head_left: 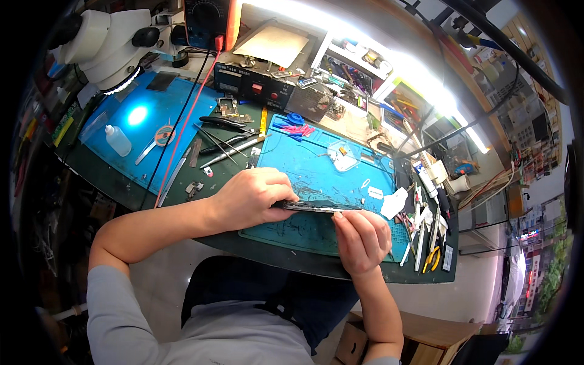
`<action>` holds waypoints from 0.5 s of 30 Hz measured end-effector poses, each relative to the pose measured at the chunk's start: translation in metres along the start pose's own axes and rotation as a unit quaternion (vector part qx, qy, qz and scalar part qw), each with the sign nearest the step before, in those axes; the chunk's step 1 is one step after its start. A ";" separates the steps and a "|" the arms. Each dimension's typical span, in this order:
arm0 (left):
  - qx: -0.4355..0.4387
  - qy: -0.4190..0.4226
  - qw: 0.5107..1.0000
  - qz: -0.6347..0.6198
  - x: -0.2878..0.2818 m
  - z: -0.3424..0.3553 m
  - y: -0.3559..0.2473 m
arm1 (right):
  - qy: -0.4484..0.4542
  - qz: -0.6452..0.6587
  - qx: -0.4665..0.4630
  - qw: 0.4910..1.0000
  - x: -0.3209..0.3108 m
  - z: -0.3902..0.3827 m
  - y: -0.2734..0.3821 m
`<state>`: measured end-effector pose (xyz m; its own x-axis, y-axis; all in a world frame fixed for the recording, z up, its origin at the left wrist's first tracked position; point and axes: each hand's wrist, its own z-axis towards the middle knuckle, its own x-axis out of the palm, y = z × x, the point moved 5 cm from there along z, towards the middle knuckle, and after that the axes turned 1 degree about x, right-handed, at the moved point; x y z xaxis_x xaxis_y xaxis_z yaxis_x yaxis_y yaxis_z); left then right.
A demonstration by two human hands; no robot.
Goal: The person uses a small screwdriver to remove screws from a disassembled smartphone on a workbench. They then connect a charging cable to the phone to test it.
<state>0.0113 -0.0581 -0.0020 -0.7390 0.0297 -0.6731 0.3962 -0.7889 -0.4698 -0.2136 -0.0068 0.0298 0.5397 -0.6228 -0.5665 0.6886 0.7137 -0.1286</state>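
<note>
A thin dark phone (313, 207) is held edge-up above the scratched blue work mat (316, 164). My left hand (252, 196) grips its left end, fingers curled over the top. At the phone's right end my right hand (362, 238) has its fingers bunched, fingertips pressed against the phone's near edge. Whether a small tool sits between those fingertips is hidden.
Tweezers and screwdrivers (228, 143) lie left of the mat, with a small clear bottle (117, 140) on a second blue mat (146, 121) under the microscope (106, 42). More hand tools and yellow pliers (429, 243) crowd the right desk edge. Parts trays (350, 70) stand behind.
</note>
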 end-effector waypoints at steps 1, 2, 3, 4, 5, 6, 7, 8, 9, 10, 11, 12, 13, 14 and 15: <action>0.002 0.000 1.000 -0.002 0.000 0.000 -0.001 | 0.001 0.000 -0.004 1.000 0.000 0.000 0.000; 0.004 0.000 1.000 -0.003 0.001 0.000 -0.001 | 0.002 0.000 -0.007 1.000 -0.001 0.001 0.001; 0.006 0.000 1.000 -0.004 0.001 0.000 -0.001 | 0.003 0.001 -0.009 1.000 -0.001 0.001 0.002; 0.006 -0.001 1.000 -0.003 0.001 0.000 -0.001 | 0.004 0.001 -0.011 1.000 -0.001 0.002 0.003; 0.005 -0.002 1.000 -0.002 0.001 0.000 -0.001 | 0.005 0.001 -0.014 1.000 -0.001 0.003 0.003; 0.006 -0.002 1.000 -0.002 0.001 0.000 -0.001 | 0.005 0.002 -0.014 1.000 -0.001 0.003 0.003; 0.006 -0.002 1.000 -0.003 0.001 0.000 -0.001 | 0.006 0.002 -0.015 1.000 -0.001 0.002 0.003; 0.006 -0.001 1.000 -0.003 0.001 0.000 -0.002 | 0.006 0.003 -0.016 1.000 -0.001 0.002 0.003; 0.006 -0.001 1.000 -0.004 0.000 0.000 -0.002 | 0.006 0.004 -0.014 1.000 -0.001 0.001 0.003; 0.006 0.000 1.000 -0.004 0.001 0.000 -0.002 | 0.006 0.004 -0.012 1.000 -0.001 0.000 0.003; 0.005 0.001 1.000 -0.004 0.001 0.000 -0.002 | 0.006 0.005 -0.010 1.000 -0.001 -0.001 0.002; 0.004 0.003 1.000 -0.004 0.001 0.000 -0.001 | 0.005 0.005 -0.010 1.000 -0.001 -0.001 0.002; 0.004 0.003 1.000 -0.003 0.001 0.000 -0.001 | 0.004 0.005 -0.009 1.000 0.000 -0.001 0.002; 0.005 0.003 1.000 -0.002 0.001 -0.001 -0.001 | 0.004 0.005 -0.008 1.000 0.000 -0.001 0.003; 0.005 0.003 1.000 0.000 0.001 -0.001 -0.001 | 0.005 0.007 -0.009 1.000 0.000 0.000 0.003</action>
<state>0.0107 -0.0569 -0.0027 -0.7362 0.0339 -0.6760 0.3904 -0.7945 -0.4651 -0.2119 -0.0046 0.0293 0.5443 -0.6103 -0.5756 0.6724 0.7277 -0.1357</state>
